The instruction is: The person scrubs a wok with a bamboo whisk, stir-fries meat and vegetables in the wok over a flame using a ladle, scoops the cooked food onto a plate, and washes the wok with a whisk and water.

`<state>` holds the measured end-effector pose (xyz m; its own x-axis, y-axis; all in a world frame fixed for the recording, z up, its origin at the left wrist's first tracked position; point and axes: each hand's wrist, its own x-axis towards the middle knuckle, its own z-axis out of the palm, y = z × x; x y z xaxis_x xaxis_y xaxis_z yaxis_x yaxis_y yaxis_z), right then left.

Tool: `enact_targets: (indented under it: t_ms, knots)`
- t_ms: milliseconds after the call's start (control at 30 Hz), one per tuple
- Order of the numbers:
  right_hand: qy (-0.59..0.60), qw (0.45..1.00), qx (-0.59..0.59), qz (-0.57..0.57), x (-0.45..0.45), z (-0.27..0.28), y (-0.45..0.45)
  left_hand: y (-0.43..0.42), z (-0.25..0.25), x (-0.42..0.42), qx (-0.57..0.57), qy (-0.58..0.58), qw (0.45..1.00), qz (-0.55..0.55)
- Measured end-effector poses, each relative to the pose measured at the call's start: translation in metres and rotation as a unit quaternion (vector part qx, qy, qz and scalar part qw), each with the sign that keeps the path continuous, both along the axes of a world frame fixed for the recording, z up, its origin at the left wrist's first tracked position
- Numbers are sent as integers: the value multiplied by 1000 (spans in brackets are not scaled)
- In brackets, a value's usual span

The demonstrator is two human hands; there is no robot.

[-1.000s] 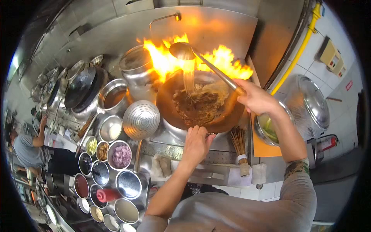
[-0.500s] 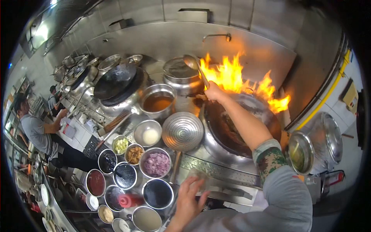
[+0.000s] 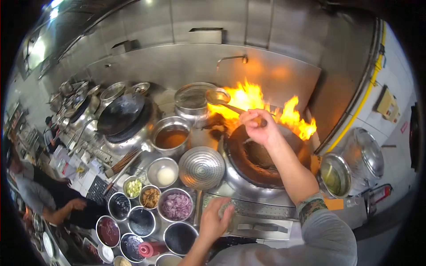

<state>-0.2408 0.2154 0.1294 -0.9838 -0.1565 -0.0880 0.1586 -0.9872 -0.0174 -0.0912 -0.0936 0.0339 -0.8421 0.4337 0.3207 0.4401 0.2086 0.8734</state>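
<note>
My right hand (image 3: 259,126) is wrapped round the handle of a metal ladle (image 3: 217,95), held above the wok (image 3: 259,163). The ladle's bowl points left, beside the tall flames (image 3: 250,98) at the wok's back rim. Dark residue or liquid shows in the wok; its contents are hard to make out. At the counter's front edge, my left hand (image 3: 214,221) has its fingers curled, with a pale grey-green thing (image 3: 230,225) at the thumb, too blurred to name. Near it rests a perforated strainer (image 3: 202,167), its handle toward me.
Left of the strainer stand bowls of chopped red onion (image 3: 176,206), green pieces (image 3: 132,188) and sauces, with a red bottle (image 3: 151,249). Behind are a broth pot (image 3: 171,138) and second wok (image 3: 120,114). A steel bowl (image 3: 335,176) stands right. A co-worker (image 3: 46,190) is at left.
My view has tilted up and turned right. The ladle has swung from upright to nearly level, its bowl lower. My left hand's fingers have drawn closer together.
</note>
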Motion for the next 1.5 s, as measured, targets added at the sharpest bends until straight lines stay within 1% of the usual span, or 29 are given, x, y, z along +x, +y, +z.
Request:
enact_targets:
  t_ms: [67,133,167,200,267,300,333,400,433,467,500,567,633,733,767,900,933,967,1000,1033,1100,1167,1200,1267,1300,1333,1400,1467,1500]
  knots:
    - [15,998,61,-23,57,18,-9,49,-4,-24,50,11,998,-22]
    - [-4,999,44,-21,100,19,-9,106,2,-47,107,-122,985,-55]
    - [-1,993,110,-49,121,16,-11,133,12,-57,209,-305,922,-116]
    - [0,982,175,-75,139,11,-15,161,22,-66,294,-476,812,-166]
    - [-87,979,152,-106,166,0,-25,209,2,-94,362,-598,657,-283]
    - [-106,957,210,-169,187,4,-36,226,-1,-98,318,-611,668,-283]
    - [-103,968,188,-131,198,-10,-28,237,11,-84,297,-599,718,-193]
    - [-69,953,277,-103,243,-15,-14,248,7,-67,277,-614,707,-214]
    - [-25,917,396,-37,267,-47,10,245,15,-57,250,-638,695,-218]
    - [18,737,675,-38,296,-72,27,249,2,-52,272,-605,722,-195]
    - [53,468,882,-26,326,-95,41,248,-2,-46,266,-605,722,-203]
    - [-224,231,942,98,386,-145,49,249,-6,-40,260,-610,718,-213]
    - [-262,140,953,64,431,-200,48,250,-9,-41,251,-615,715,-217]
    - [-360,243,900,21,437,-195,35,244,-3,-54,298,-620,675,-266]
    - [-354,186,917,-8,442,-216,41,242,3,-59,280,-630,676,-260]
    - [-336,279,898,46,461,-224,70,191,47,-79,142,-615,736,-245]
    - [-348,470,810,-39,479,-234,85,169,54,-90,95,-602,752,-252]
    - [-346,639,677,-116,493,-243,98,148,62,-102,-26,-531,803,-269]
    - [-312,769,532,-168,501,-219,101,125,68,-106,-113,-497,825,-244]
    - [-270,866,364,-212,508,-179,97,108,70,-119,-270,-386,844,-256]
    - [-207,850,430,-222,484,-117,82,93,64,-137,-514,-106,823,-218]
    - [-177,805,524,-215,443,-88,82,89,51,-148,-655,212,716,-119]
    - [-176,766,584,-203,420,-78,90,88,54,-146,-626,195,745,-123]
    - [-144,623,746,-187,351,-80,114,101,70,-135,-560,169,799,-137]
    - [-159,597,767,-172,314,-77,118,111,82,-128,-565,107,807,-135]
    - [-162,510,832,-145,278,-70,118,116,84,-133,-566,118,800,-162]
    - [-93,259,953,-127,217,-90,120,124,88,-145,-568,138,784,-210]
    - [-131,193,971,54,168,-93,116,136,93,-149,-601,99,767,-203]
    - [-125,154,979,51,159,-87,108,139,95,-148,-619,77,756,-198]
